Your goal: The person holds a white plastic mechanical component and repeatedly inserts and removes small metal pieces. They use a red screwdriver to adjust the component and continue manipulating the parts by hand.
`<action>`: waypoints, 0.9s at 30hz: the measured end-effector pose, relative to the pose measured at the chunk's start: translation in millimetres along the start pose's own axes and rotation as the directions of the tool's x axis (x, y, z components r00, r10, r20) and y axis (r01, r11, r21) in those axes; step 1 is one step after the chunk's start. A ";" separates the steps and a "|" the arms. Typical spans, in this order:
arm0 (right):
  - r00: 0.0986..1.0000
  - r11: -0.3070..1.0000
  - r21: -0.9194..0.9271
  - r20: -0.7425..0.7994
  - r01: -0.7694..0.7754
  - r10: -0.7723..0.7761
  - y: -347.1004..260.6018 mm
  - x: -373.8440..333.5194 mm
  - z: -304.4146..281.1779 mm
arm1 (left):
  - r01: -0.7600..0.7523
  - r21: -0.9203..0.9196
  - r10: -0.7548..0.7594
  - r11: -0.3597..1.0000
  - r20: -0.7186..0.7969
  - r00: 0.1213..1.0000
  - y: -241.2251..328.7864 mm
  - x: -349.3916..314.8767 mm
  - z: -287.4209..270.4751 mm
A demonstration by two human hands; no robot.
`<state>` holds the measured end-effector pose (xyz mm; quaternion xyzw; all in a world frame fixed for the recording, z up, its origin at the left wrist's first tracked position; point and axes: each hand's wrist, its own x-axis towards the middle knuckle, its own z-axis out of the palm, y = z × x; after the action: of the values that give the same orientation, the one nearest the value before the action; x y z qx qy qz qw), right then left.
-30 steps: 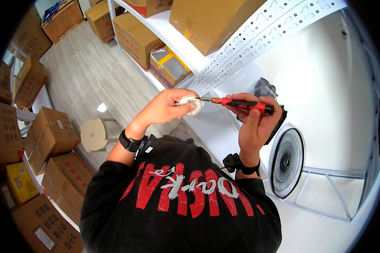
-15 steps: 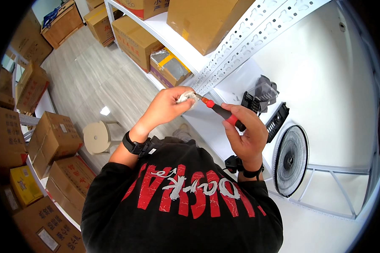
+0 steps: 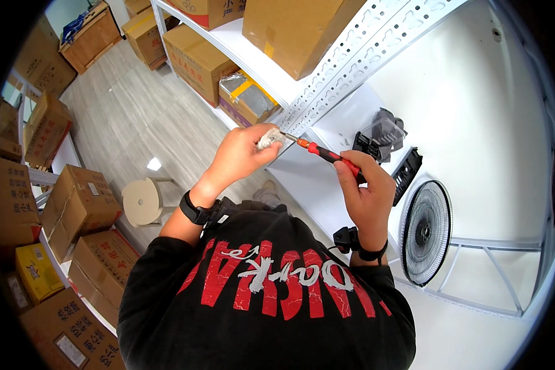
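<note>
Pinched in my left hand (image 3: pixel 243 154) is a small white piece (image 3: pixel 270 139), partly covered by the fingers; its exact kind I cannot make out. My right hand (image 3: pixel 371 191) grips the rear of a red and black screwdriver (image 3: pixel 328 155). The screwdriver slants up to the left, and its metal tip meets or nearly meets the white piece. Both hands are held out in front of my chest, a short way apart.
To the right, a white shelf surface holds a round black fan grille (image 3: pixel 424 234), a black slotted part (image 3: pixel 407 176) and a grey part with clear plastic (image 3: pixel 387 132). A perforated white post (image 3: pixel 333 80) stands just beyond my hands. Cartons (image 3: pixel 83 200) and a beige stool (image 3: pixel 143 202) are at left.
My right hand has shifted slightly right and back along the screwdriver, so more of its handle shows. The left hand and the white piece have barely moved.
</note>
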<state>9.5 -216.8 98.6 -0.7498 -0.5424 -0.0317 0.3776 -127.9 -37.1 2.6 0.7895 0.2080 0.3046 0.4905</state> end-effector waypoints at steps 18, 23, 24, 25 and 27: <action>0.999 0.997 -0.073 0.044 -0.026 0.029 8.2 -6.8 6.1 | -0.078 0.256 0.093 0.963 -0.044 0.995 -12.8 -0.7 3.7; 0.993 0.983 -0.166 0.106 0.074 -0.056 25.9 -11.7 8.0 | -0.068 0.258 0.087 0.964 -0.062 0.994 -16.3 -2.1 4.1; 0.989 0.974 -0.221 0.147 0.054 -0.022 27.8 -12.9 9.4 | -0.074 0.253 0.094 0.965 -0.071 0.993 -16.4 -1.9 3.3; 0.983 0.960 -0.277 0.185 0.038 0.015 29.9 -14.1 11.3 | -0.079 0.247 0.102 0.966 -0.080 0.992 -16.5 -1.9 2.1; 0.984 0.971 -0.240 0.178 0.022 0.021 29.3 -12.5 14.1 | -0.078 0.254 0.102 0.964 -0.082 0.991 -15.5 -0.3 -0.4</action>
<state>23.8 -221.8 67.2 -0.7897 -0.5666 -0.0296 0.2335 -128.8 -30.3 -11.3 0.8385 0.2314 0.3347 0.3624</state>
